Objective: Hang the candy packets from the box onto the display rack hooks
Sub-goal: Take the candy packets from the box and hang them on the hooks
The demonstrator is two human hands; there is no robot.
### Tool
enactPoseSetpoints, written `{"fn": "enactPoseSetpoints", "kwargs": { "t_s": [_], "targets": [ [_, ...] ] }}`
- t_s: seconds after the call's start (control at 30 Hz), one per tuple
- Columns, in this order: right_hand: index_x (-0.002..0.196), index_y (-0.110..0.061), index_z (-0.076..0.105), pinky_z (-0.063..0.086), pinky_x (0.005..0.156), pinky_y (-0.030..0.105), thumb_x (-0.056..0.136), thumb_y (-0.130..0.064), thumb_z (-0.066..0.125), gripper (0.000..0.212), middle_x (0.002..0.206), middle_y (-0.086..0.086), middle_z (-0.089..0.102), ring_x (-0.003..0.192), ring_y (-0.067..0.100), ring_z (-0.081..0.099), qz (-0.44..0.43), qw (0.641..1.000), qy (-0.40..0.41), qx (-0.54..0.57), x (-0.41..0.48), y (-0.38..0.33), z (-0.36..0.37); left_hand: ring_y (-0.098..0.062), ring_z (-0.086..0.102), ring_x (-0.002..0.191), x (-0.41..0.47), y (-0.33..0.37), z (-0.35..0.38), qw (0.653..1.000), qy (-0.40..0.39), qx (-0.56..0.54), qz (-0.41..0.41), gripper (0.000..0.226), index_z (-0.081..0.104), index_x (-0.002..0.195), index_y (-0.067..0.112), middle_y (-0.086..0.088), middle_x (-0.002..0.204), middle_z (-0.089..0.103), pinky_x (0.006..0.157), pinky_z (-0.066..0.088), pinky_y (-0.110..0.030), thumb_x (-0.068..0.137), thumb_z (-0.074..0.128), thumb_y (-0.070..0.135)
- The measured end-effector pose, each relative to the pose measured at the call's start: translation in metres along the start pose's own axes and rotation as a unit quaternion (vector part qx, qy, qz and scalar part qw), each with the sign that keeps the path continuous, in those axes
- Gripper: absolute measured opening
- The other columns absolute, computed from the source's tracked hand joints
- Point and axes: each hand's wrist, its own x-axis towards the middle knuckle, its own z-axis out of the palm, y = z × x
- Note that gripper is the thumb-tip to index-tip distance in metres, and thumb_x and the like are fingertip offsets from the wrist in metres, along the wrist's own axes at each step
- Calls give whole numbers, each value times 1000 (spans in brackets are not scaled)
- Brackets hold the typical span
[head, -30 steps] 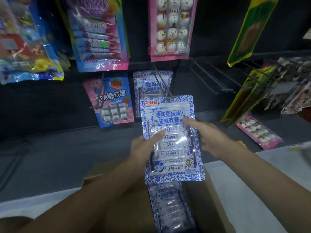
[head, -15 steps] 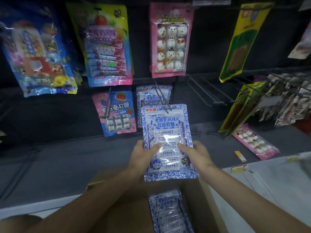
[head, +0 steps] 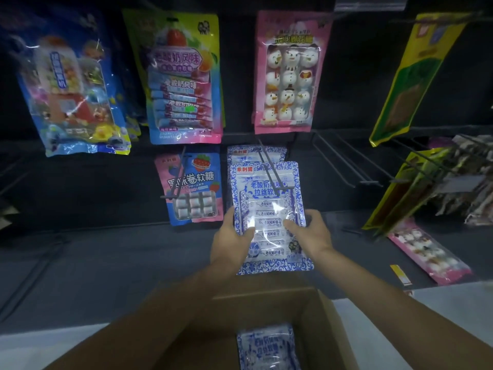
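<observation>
The blue-and-white candy packet (head: 266, 188) is gripped by its side edges, left hand (head: 231, 237) and right hand (head: 310, 231) both curled round it, top held at the rack hook (head: 268, 166). Another packet (head: 266, 347) is seen in the box (head: 329, 313) below.

L hand (head: 232, 241) & R hand (head: 310, 233): both bare. L forearm (head: 149, 324), R forearm (head: 400, 303): bare right to frame edge. Thumbs in view; nails & finer detail too blurred to tell.
</observation>
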Motion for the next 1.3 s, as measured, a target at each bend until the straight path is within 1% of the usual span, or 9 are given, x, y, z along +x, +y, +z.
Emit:
{"fn": "enactPoseSetpoints", "kwargs": {
  "t_s": [0.1, 0.27, 0.33, 0.47, 0.73, 0.9, 1.07, 1.2, 1.3],
  "targets": [
    [135, -21, 55, 42, 45, 9, 93, -35, 78, 49, 105, 0, 66, 76, 7, 60, -7, 1000, -2, -5, 19, -1, 9, -36, 71, 100, 19, -5, 11, 1000, 20, 5, -11, 78, 27, 164, 33, -26, 126, 67, 90, 60, -50, 99, 69, 34],
    [135, -26, 58, 56, 96, 45, 89, -42, 79, 53, 104, -4, 70, 106, 28, 70, -17, 1000, 9, -13, 47, -2, 24, -32, 71, 101, 50, -4, 26, 999, 40, 12, -7, 76, 28, 164, 30, -16, 126, 71, 94, 58, -46, 100, 69, 29],
    [135, -26, 58, 57, 95, 45, 90, -42, 79, 52, 103, -5, 71, 104, 28, 71, -20, 1000, 10, -11, 59, 0, 30, -24, 70, 89, 59, -4, 31, 999, 47, 21, -5, 71, 32, 161, 31, -8, 121, 73, 90, 59, -41, 100, 68, 29],
    [137, -21, 57, 47, 86, 32, 92, -42, 77, 53, 109, -2, 68, 100, 23, 64, -17, 1000, 5, -13, 78, 7, 39, -27, 69, 108, 79, -10, 36, 998, 44, 41, -23, 60, 38, 155, 29, 8, 141, 60, 97, 58, -50, 101, 64, 34],
    [117, -16, 64, 52, 84, 37, 90, -37, 78, 37, 106, 5, 75, 102, 30, 70, -17, 999, 29, -21, 103, 15, 65, -32, 69, 108, 115, -21, 42, 992, 38, 84, -83, 52, 47, 143, 10, -12, 119, 71, 100, 54, -48, 102, 63, 38],
    [135, -37, 51, 61, 89, 49, 74, -44, 78, 67, 118, 2, 70, 99, 27, 72, -53, 996, 47, 45, 122, 4, 88, -32, 72, 98, 132, -17, 35, 994, 67, 54, -65, 47, 51, 137, 5, -10, 111, 70, 91, 59, -50, 101, 65, 31],
    [134, -60, 34, 60, 91, 57, 61, -57, 71, 82, 129, -2, 64, 109, 32, 72, -69, 988, 46, 133, 153, 0, 104, -24, 63, 99, 142, 0, 25, 994, 88, -15, -64, 61, 40, 156, 13, -12, 138, 61, 82, 49, -34, 102, 66, 22],
    [142, -58, 29, 60, 92, 59, 53, -60, 67, 97, 136, 4, 62, 114, 33, 71, -85, 982, 39, 164, 151, -14, 102, -26, 59, 128, 144, 14, 23, 991, 87, -89, -39, 68, 32, 162, 17, -9, 151, 53, 108, 44, -31, 102, 66, 17],
    [136, -76, 28, 57, 97, 62, 54, -63, 73, 94, 139, 4, 56, 120, 35, 67, -105, 981, 38, 161, 148, -17, 98, -25, 66, 119, 146, 23, 25, 986, 79, -141, -36, 67, 35, 161, 14, -6, 132, 66, 109, 49, -39, 101, 65, 9]
  ]
}}
